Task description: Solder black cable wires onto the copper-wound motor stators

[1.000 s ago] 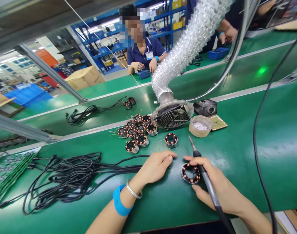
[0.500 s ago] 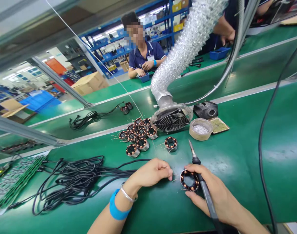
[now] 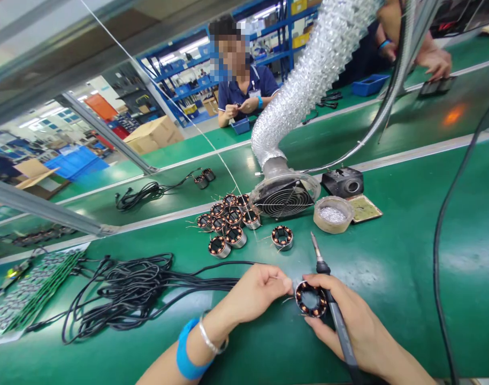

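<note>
My right hand [image 3: 351,315] grips a ring-shaped motor stator [image 3: 299,305] with copper windings between thumb and fingertips. The same hand also holds a soldering iron [image 3: 337,315], its tip pointing up and away from me. Just left of the stator, my left hand [image 3: 260,291] is closed in a pinch on a thin wire near the ring's edge; whether it is a stator lead or solder I cannot tell. One more stator [image 3: 282,238] stands on the green bench beyond my hands. Several others form a cluster [image 3: 228,219] to its left, with thin leads sticking out.
A fume fan [image 3: 287,200] with a silver duct [image 3: 300,80] stands at the back, beside a round solder tub [image 3: 333,214] and a sponge tray [image 3: 365,207]. Black cables [image 3: 136,294] and circuit boards [image 3: 39,291] lie left. A co-worker [image 3: 244,91] sits opposite.
My left hand has moved slightly right, closer to the stator. My right hand keeps its hold on stator and iron. Across the line, a co-worker's hand now touches dark parts at the right.
</note>
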A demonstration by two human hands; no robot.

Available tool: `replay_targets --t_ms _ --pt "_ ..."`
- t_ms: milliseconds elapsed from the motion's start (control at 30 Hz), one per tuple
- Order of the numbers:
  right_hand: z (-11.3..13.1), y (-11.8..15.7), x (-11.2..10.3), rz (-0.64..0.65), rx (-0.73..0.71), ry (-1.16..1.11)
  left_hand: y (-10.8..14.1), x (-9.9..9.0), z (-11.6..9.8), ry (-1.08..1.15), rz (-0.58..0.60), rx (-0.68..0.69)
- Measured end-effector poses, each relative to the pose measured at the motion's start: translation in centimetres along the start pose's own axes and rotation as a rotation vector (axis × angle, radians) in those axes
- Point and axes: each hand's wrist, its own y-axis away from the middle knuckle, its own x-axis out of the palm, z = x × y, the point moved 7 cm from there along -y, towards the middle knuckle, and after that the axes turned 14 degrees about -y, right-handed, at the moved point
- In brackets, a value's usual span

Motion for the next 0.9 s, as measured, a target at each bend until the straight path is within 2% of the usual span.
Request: replay_targets --t_ms 67,167,333,467,533,600,767,833,900 --pt "0.0 0.1 0.0 -0.005 -0.009 0.008 1.2 -0.3 0.6 -0.133 -0.001 -0.003" --pt "-0.2 0.1 0.1 -0.008 -0.008 0.012 2.3 -0.3 1.6 -0.153 0.01 -0.056" --pt "-0.4 0.0 0.0 -0.002 -0.017 0.041 1.3 0.4 0.8 -0.044 -0.053 -0.032" --pt "0.0 0.1 -0.2 -0.022 -0.042 0.07 0.2 1.5 0.6 0.22 0.015 -0.1" --pt "0.1 0.2 -0.2 -0.03 -0.052 0.083 0.4 2.0 0.9 0.249 0.043 -0.119" --pt "0.0 0.3 -0.2 -0.026 -0.066 0.095 1.0 2.0 1.1 0.119 0.01 -0.076" --pt "-0.8 0.7 -0.2 -0.047 -0.102 0.152 3.5 2.1 1.1 -0.501 -0.185 0.08" --pt "-1.4 1.0 -0.2 -0.062 -0.128 0.155 4.2 2.3 0.7 -0.593 -0.224 0.147" --pt "-2.4 1.3 -0.1 -0.084 -0.119 0.127 4.5 2.3 0.5 -0.584 -0.257 0.187"
